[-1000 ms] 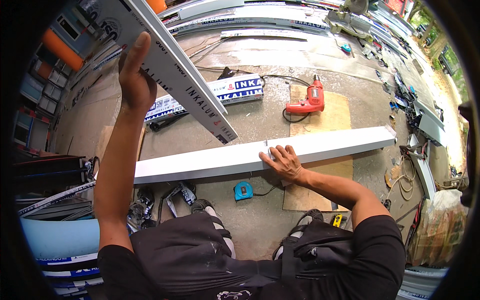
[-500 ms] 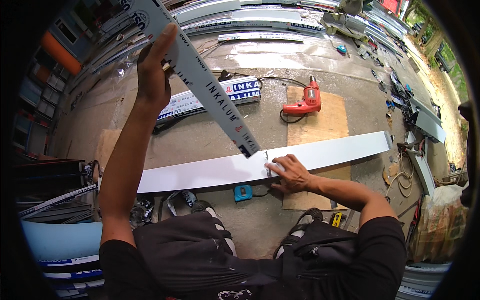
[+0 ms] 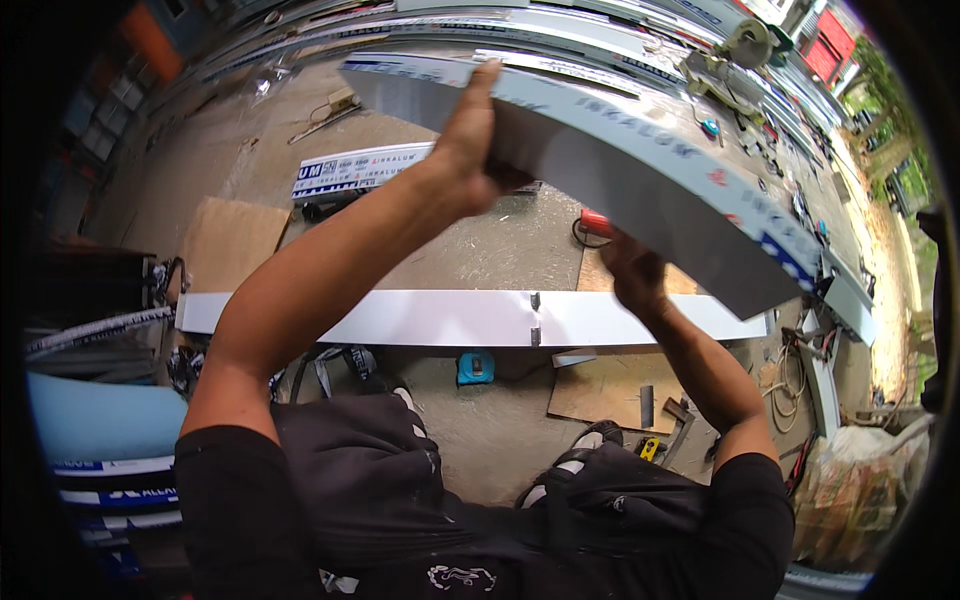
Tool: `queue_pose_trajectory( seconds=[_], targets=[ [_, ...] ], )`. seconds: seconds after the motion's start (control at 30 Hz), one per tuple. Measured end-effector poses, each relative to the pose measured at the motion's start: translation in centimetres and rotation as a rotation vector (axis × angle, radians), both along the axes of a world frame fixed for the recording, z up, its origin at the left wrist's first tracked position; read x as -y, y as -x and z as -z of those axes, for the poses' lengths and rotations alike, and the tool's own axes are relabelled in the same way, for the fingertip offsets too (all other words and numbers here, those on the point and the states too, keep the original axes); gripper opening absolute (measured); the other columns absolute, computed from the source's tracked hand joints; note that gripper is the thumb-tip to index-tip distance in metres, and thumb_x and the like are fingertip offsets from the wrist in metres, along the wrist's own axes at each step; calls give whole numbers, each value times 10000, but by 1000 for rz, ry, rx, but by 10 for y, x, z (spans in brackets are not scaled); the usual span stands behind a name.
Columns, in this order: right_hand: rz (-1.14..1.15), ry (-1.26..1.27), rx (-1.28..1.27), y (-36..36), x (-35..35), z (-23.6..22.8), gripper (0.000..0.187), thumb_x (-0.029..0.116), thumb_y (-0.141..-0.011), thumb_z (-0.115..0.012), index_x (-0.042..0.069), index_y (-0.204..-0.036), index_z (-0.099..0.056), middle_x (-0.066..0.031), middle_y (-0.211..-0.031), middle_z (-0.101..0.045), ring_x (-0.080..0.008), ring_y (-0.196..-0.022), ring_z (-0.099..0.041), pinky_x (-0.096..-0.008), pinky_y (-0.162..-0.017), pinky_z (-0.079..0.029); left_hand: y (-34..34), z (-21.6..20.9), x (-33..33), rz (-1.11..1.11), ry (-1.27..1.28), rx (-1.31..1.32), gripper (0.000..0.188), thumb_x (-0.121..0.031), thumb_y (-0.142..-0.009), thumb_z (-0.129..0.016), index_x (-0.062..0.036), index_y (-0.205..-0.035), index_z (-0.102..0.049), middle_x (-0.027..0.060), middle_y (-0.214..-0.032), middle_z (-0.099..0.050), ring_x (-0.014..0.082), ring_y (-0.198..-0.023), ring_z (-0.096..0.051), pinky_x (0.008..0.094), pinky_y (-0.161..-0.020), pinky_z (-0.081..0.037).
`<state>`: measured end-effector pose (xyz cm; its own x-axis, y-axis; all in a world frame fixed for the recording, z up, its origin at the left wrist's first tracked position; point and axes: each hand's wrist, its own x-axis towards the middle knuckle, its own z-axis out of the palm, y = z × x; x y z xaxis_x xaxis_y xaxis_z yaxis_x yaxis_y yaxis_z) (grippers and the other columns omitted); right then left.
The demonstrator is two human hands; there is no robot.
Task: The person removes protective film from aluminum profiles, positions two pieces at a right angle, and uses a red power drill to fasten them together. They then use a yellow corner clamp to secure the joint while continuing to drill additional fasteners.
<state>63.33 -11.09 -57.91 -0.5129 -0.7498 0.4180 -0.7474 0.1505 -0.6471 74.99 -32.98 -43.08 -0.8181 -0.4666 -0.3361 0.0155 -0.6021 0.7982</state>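
A long aluminium profile (image 3: 650, 170) with grey sides and printed film on its upper face is raised aslant before me, its right end lower and nearer. Around its left part my left hand (image 3: 468, 145) is closed, thumb over the top edge. My right hand (image 3: 637, 270) is closed at the near lower edge, its fingertips partly hidden. Below lies a white profile (image 3: 430, 318) stretched from left to right. Two small dark metal brackets (image 3: 535, 318) stand across its middle. The raised piece mostly hides a red drill (image 3: 595, 224).
A blue tape measure (image 3: 475, 367) lies on the floor near my feet. Plywood pieces (image 3: 235, 245) lie at left and under the white profile. Behind are a wrapped profile bundle (image 3: 360, 170) and a mitre saw (image 3: 745, 60). A yellow tool (image 3: 650, 448) lies by my right shoe.
The raised profile has swung from steep to a flatter slant and shifted right with my left hand. My right hand has left the white profile and risen to the raised one.
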Motion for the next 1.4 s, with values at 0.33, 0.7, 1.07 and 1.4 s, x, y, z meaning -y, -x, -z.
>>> queue_pose_trajectory(
  seconds=[0.33, 0.7, 1.07, 1.4],
  targets=[
    [65, 1070, 269, 38, -15, -225, 380, 239, -986, -698, 7, -1281, -636, -141, -1185, -699, -237, -1049, -708, -327, -894, -598, -23, 36, 0, 361, 1050, 87, 1056, -749, -681, -831, 77, -1257, -513, 190, -1084, -545, 291, -1044, -585, 377, -913, -537],
    [189, 908, 170, -56, 6, -261, 526, 423, -1013, -669, -69, -1198, -654, -141, -942, -741, -176, -746, -728, -296, -651, -605, -39, 125, -55, 535, 1439, -177, 1309, -286, -680, -928, -151, -1502, 82, 295, -1430, -309, 484, -1411, -363, 551, -1209, -358],
    [-67, 639, 315, -82, 7, -247, 453, 335, -904, -815, -62, -1079, -684, -168, -877, -740, -208, -771, -736, -330, -700, -618, -31, 180, -56, 715, 1303, -167, 1234, -301, -677, -943, -64, -1441, -4, 293, -1379, -358, 452, -1320, -463, 506, -1141, -424],
    [-158, 671, 287, -70, 8, -225, 499, 345, -802, -890, -77, -943, -664, -206, -821, -713, -264, -734, -729, -358, -701, -600, -36, 192, -47, 855, 1213, -27, 1091, -309, -671, -936, -79, -1482, -243, 208, -1398, -457, 362, -1321, -495, 445, -1144, -397]
  ],
)
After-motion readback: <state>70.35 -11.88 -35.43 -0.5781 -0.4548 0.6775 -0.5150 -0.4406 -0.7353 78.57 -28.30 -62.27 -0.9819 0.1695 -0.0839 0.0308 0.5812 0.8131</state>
